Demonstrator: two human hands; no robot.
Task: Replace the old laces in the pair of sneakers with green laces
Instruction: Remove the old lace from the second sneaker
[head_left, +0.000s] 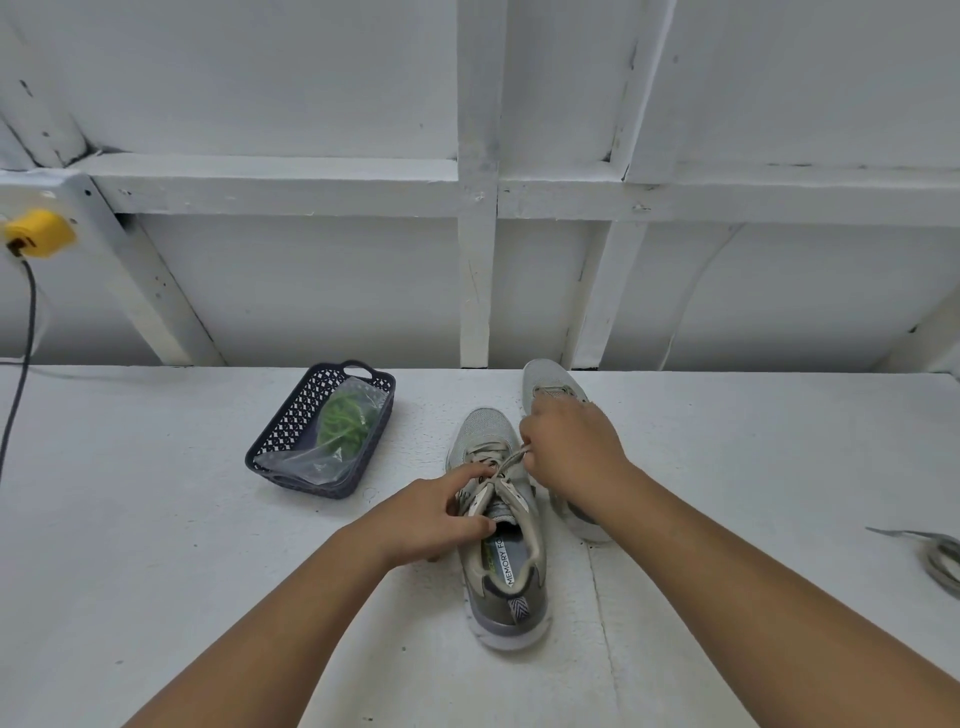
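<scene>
Grey sneaker (501, 530) mid-worktop, toe toward far edge, heel toward near edge. Left hand (431, 514) braces its left side; fingers (470, 474) lie over tongue and eyelets, not pinching anything visible. Right hand (569, 444) just above, fingers closed on old lace (511, 460) at upper eyelets. Second sneaker (553, 387) just beside, right, partly hidden by right hand. Dark basket (291, 426) left of shoes holds clear bag of green laces (343, 418). Loose grey lace (940, 558) at worktop's right edge.
</scene>
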